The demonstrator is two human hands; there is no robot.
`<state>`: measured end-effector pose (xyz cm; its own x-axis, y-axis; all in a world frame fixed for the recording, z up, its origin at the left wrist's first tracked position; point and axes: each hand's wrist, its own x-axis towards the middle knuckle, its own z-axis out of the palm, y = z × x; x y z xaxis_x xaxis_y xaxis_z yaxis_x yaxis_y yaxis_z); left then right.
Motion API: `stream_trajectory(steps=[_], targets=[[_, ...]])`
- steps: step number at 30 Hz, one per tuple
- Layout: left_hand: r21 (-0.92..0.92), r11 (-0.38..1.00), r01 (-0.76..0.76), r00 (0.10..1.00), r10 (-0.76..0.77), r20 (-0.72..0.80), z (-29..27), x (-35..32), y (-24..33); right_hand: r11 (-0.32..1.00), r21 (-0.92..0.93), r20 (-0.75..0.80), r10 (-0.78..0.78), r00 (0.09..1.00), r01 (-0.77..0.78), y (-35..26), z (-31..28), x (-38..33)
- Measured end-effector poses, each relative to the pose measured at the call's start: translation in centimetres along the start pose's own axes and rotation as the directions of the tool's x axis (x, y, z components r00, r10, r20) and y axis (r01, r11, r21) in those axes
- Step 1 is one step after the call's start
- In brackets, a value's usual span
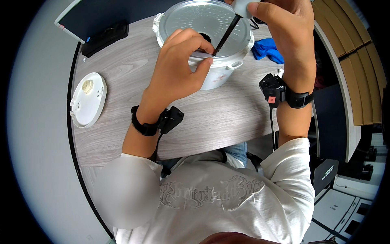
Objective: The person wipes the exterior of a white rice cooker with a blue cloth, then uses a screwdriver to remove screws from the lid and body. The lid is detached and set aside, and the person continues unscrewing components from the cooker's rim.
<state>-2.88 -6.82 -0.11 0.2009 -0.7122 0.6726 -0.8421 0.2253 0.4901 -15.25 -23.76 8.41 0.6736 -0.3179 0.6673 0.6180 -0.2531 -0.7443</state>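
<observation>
A white rice cooker body point(219, 77) stands at the far side of the table, with a round, vented metal plate point(195, 18) facing up. My right hand point(290, 28) is closed around the pale handle of a screwdriver point(227, 35). The dark shaft slants down to the left, and its tip meets the plate's near rim. Beside that tip, my left hand point(178, 67) rests over the rim with thumb and forefinger nearly pinched together. Whatever lies between those fingertips is too small to make out. Each wrist wears a black strap with a small camera.
A white oval lid point(90, 101) with a cream knob lies at the table's left. Behind it are a black case point(106, 38) and a dark panel point(105, 12). A blue cloth point(268, 50) sits right of the cooker. Cardboard boxes point(359, 77) stand at the right.
</observation>
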Motion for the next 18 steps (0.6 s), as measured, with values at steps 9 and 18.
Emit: stream_trajectory(steps=[9,18], targets=[[0.009,1.0,0.007,1.0,-0.007,-0.027,0.5,-0.1,-0.2,0.982,-0.188,-0.062,0.011,0.998,-0.023,0.6,1.3,-0.1],[0.066,0.998,0.005,1.0,-0.005,-0.004,0.4,0.0,0.1,0.991,0.098,0.087,-0.102,0.991,0.093,1.8,-0.1,0.0]])
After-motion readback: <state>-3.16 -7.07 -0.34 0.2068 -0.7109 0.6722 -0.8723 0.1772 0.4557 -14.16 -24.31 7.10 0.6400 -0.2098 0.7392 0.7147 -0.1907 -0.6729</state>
